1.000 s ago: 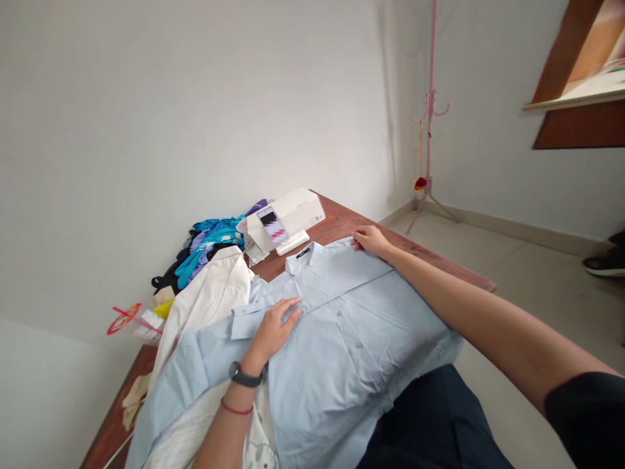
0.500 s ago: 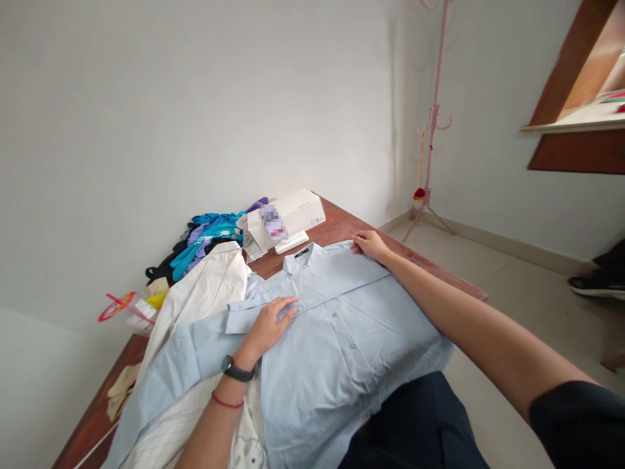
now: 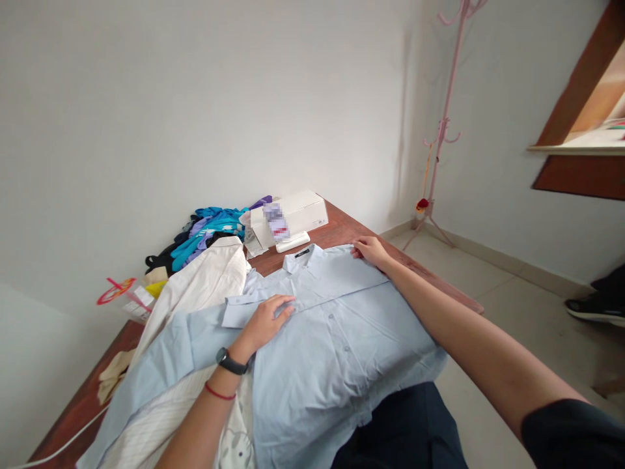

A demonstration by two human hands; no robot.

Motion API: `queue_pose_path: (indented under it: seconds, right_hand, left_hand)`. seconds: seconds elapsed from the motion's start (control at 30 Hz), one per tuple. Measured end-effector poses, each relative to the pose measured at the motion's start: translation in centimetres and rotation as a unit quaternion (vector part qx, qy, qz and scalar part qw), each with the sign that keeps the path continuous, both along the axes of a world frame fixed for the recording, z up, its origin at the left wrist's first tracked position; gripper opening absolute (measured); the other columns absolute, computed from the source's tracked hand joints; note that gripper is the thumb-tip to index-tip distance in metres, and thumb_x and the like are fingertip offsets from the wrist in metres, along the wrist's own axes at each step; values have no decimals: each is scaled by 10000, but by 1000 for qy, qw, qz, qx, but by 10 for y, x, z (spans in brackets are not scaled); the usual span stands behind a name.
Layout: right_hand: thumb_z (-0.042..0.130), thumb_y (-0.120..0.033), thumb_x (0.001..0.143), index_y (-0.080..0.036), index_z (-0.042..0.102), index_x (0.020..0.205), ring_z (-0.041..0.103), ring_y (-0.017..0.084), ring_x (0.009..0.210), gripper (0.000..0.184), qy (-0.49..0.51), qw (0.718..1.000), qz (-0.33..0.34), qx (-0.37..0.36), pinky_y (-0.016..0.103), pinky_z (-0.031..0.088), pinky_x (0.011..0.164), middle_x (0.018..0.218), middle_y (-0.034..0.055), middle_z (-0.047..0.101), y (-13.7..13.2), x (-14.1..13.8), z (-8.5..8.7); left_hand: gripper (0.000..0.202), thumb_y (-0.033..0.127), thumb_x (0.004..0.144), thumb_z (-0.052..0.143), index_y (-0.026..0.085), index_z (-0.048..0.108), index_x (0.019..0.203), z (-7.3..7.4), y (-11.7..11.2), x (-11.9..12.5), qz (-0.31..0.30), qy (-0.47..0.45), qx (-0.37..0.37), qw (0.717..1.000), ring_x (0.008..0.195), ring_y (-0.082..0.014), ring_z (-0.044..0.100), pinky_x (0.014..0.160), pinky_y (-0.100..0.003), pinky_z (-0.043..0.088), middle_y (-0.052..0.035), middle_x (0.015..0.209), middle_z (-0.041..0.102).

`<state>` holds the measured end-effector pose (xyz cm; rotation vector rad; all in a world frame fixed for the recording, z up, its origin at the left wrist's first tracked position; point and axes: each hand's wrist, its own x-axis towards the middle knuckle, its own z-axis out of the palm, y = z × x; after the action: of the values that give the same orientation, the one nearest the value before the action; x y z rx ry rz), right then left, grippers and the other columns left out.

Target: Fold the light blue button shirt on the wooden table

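Note:
A light blue button-up shirt (image 3: 312, 371) lies spread face up, its collar (image 3: 303, 259) pointing away from me. One sleeve is laid across the chest, with its cuff (image 3: 238, 311) at the left. The other sleeve (image 3: 166, 355) stretches down to the lower left. My left hand (image 3: 267, 318) rests on the cuff end and chest, fingers extended and slightly apart. At the shirt's far right shoulder, my right hand (image 3: 368, 251) has its fingers curled closed on the fabric edge; the fingertips are partly hidden.
The shirt is on a brown wooden table (image 3: 342, 225). White striped clothing (image 3: 209, 273) lies left of and under it. Behind are a heap of blue and dark clothes (image 3: 209, 228) and a white box (image 3: 305, 208). A pink coat stand (image 3: 446, 104) stands in the corner.
My view has shifted slightly. Both hands keep nearly the same places on the shirt, and the shirt's layout looks unchanged.

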<state>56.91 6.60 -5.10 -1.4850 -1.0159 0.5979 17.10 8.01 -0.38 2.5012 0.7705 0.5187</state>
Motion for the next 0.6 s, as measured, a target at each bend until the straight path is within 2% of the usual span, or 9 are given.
queue_pose_path:
  seconds: [0.13, 0.3, 0.5, 0.6]
  right_hand:
    - [599, -279, 867, -150, 708, 836, 679, 140, 588, 172, -3, 1000, 1, -7, 198, 521, 557, 733, 57, 739, -1, -1, 1]
    - [593, -314, 861, -147, 710, 873, 668, 143, 576, 205, 1, 1000, 2, -11, 212, 523, 550, 733, 60, 733, -1, -5, 2]
    - [602, -348, 843, -148, 710, 881, 667, 153, 595, 230, -12, 1000, 8, -8, 224, 523, 564, 727, 64, 731, -3, -7, 3]
    - [600, -351, 839, -151, 704, 870, 666, 157, 604, 227, -16, 1000, 7, -6, 229, 527, 578, 716, 61, 729, -4, -7, 3]
  left_hand:
    - [312, 397, 986, 529, 263, 700, 1210, 0, -1, 0, 1, -7, -7, 1000, 1143, -236, 647, 948, -347, 537, -65, 1240, 703]
    - [332, 407, 984, 515, 263, 695, 1223, 3, -5, -1, 0, -5, -27, 1000, 1144, -245, 639, 752, -290, 557, -70, 1253, 690]
    - [306, 410, 975, 546, 272, 704, 1198, 1, -3, -4, -18, -14, -29, 999, 1148, -231, 639, 939, -324, 526, -56, 1256, 683]
    - [317, 415, 978, 539, 268, 699, 1209, 0, -3, -4, -14, -14, -33, 999, 1151, -230, 637, 917, -312, 531, -54, 1266, 681]
